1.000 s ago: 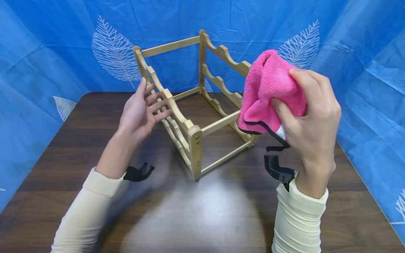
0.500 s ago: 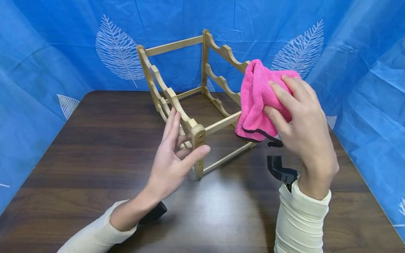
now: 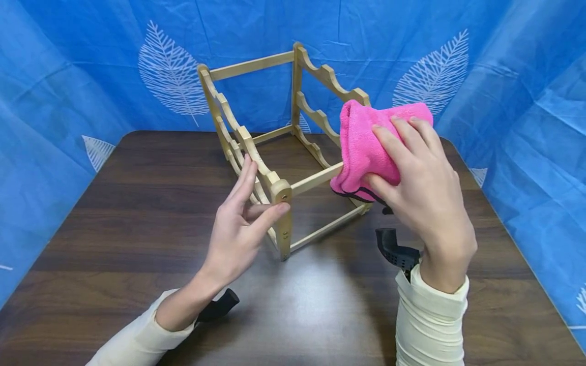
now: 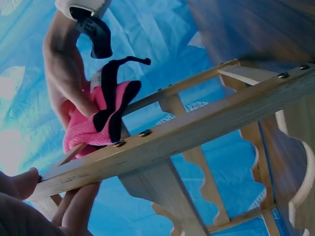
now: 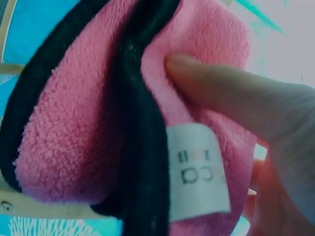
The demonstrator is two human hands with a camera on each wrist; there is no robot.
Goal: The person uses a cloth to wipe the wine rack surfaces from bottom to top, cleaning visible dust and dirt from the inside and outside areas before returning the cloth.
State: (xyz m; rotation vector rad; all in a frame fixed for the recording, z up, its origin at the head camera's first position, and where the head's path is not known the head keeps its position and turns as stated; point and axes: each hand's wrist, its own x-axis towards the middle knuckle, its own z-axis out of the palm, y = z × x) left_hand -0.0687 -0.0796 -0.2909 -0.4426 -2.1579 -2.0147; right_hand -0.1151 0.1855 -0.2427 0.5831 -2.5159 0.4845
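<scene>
A pale wooden rack point(image 3: 316, 181) with scalloped rails stands at an angle on the table. My left hand point(image 3: 233, 234) grips its near corner post, thumb on the front face and fingers behind; the left wrist view shows the post point(image 4: 162, 142) between thumb and fingers. In my right hand point(image 3: 426, 188) is a bunched pink towel point(image 3: 366, 137) with black edging, pressed over the rack's right corner and the end of the upper front bar. That corner is hidden under it. Up close, a white label point(image 5: 197, 169) hangs from the towel point(image 5: 69, 123) beside my thumb.
The dark wooden table point(image 3: 114, 244) runs beneath everything. Behind and at both sides hangs a blue curtain point(image 3: 256, 25) with white leaf prints. A black wrist mount point(image 3: 398, 251) sticks out from the right sleeve, another point(image 3: 217, 305) from the left.
My left hand has come from the rack's left side to the near post and closed on it. The right hand has moved left and down, bringing the towel onto the rack's right corner.
</scene>
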